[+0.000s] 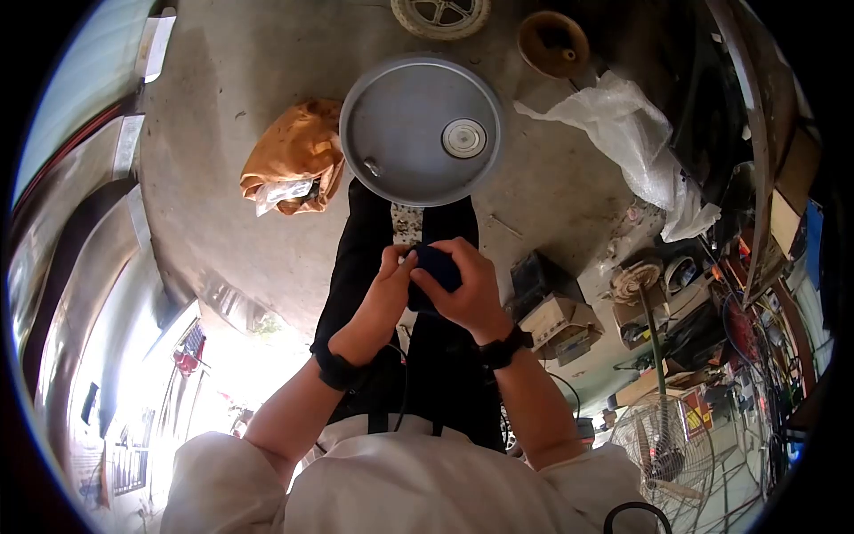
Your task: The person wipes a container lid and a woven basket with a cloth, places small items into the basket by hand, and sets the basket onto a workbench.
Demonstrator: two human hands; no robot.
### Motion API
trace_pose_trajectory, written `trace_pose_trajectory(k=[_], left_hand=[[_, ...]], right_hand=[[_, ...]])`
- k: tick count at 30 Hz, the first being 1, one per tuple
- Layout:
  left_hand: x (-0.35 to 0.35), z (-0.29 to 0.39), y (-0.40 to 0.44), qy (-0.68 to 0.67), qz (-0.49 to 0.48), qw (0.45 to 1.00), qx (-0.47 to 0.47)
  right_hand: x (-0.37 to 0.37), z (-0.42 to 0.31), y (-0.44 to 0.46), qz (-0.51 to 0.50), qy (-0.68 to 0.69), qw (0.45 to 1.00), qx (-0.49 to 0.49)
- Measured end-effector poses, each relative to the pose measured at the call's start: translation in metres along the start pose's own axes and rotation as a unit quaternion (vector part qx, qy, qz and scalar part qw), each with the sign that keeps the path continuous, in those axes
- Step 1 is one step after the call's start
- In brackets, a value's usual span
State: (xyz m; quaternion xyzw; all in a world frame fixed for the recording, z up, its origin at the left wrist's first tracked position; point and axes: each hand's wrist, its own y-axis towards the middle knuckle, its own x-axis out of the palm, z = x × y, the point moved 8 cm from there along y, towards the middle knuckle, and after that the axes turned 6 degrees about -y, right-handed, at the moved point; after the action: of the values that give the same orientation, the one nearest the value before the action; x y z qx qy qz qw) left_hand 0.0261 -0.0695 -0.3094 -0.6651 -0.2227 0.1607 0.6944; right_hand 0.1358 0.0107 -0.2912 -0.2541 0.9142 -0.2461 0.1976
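Note:
A dark blue, rounded object [434,266] is held in front of my body, above my legs; its exact kind cannot be made out. My right hand [470,289] wraps round its right side, thumb across the near face. Fingers of my left hand [384,294] are bent and pressed against its left side. Beyond my hands stands a grey round drum [391,107] with a raised rim. On its top are a pale round disc [463,138] at the right and a small metal piece [371,166] near the front left edge.
Left of the drum lies an orange-brown bag [298,147]. A spoked wheel [442,13] and a brown bowl [553,44] are on the floor behind. Bubble wrap [623,129], a cardboard box [556,327], a broom-like pole [654,329] and a fan [663,445] stand at the right.

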Motion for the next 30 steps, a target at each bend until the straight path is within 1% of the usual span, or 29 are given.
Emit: trace_pose_trajectory(k=[3, 4, 5, 6, 7, 10, 11, 13, 14, 15, 17, 19, 20, 21, 22, 24, 27, 30], left_hand=[[0.004, 0.015, 0.005, 0.096, -0.048, 0.977, 0.185], [0.003, 0.023, 0.002, 0.186, -0.032, 0.948, 0.257], [0.007, 0.038, -0.006, 0.272, -0.017, 0.905, 0.326], [0.013, 0.052, -0.014, 0.352, -0.002, 0.85, 0.392], [0.019, 0.062, -0.02, 0.425, -0.008, 0.789, 0.444], [0.01, 0.066, -0.016, 0.42, -0.021, 0.774, 0.472], [-0.003, 0.058, -0.002, 0.373, -0.001, 0.852, 0.368], [-0.019, 0.044, 0.017, 0.287, -0.051, 0.926, 0.24], [-0.025, 0.034, 0.023, 0.24, -0.075, 0.952, 0.172], [-0.026, 0.026, 0.025, 0.189, -0.105, 0.968, 0.13], [-0.022, 0.018, 0.03, 0.088, -0.166, 0.981, 0.051], [-0.022, 0.032, 0.034, 0.158, -0.148, 0.967, 0.134], [-0.021, 0.038, 0.037, 0.191, -0.138, 0.956, 0.173], [-0.031, 0.05, 0.048, 0.271, -0.066, 0.936, 0.216], [-0.03, 0.072, 0.054, 0.356, -0.025, 0.883, 0.306], [-0.048, 0.087, 0.101, 0.456, 0.04, 0.786, 0.415], [-0.056, 0.11, 0.141, 0.61, 0.156, 0.655, 0.418], [-0.035, 0.113, 0.146, 0.671, 0.099, 0.497, 0.541]], right_hand=[[0.008, 0.023, -0.003, 0.079, 0.062, 0.988, 0.118], [0.012, 0.027, -0.002, 0.093, 0.087, 0.982, 0.143], [0.017, 0.03, 0.001, 0.108, 0.109, 0.974, 0.166], [0.018, 0.033, 0.003, 0.123, 0.129, 0.966, 0.187], [0.025, 0.041, 0.003, 0.113, 0.141, 0.96, 0.215], [0.043, 0.044, 0.002, 0.027, 0.212, 0.952, 0.218], [0.041, 0.033, 0.004, 0.041, 0.178, 0.974, 0.137], [0.04, 0.024, 0.003, 0.021, 0.126, 0.989, 0.079], [0.039, 0.019, 0.002, 0.011, 0.1, 0.994, 0.05], [0.038, 0.022, -0.001, 0.006, 0.079, 0.995, 0.057], [0.037, 0.028, -0.001, -0.001, 0.034, 0.997, 0.067], [0.032, 0.052, 0.001, 0.015, 0.13, 0.973, 0.192], [0.032, 0.065, 0.001, 0.023, 0.176, 0.951, 0.254], [0.018, 0.078, 0.002, 0.134, 0.153, 0.949, 0.239], [0.013, 0.087, 0.005, 0.153, 0.155, 0.949, 0.228], [-0.009, 0.102, 0.019, 0.192, 0.165, 0.948, 0.196], [-0.031, 0.115, 0.035, 0.184, 0.119, 0.942, 0.254], [-0.053, 0.116, 0.076, 0.213, -0.023, 0.968, 0.133]])
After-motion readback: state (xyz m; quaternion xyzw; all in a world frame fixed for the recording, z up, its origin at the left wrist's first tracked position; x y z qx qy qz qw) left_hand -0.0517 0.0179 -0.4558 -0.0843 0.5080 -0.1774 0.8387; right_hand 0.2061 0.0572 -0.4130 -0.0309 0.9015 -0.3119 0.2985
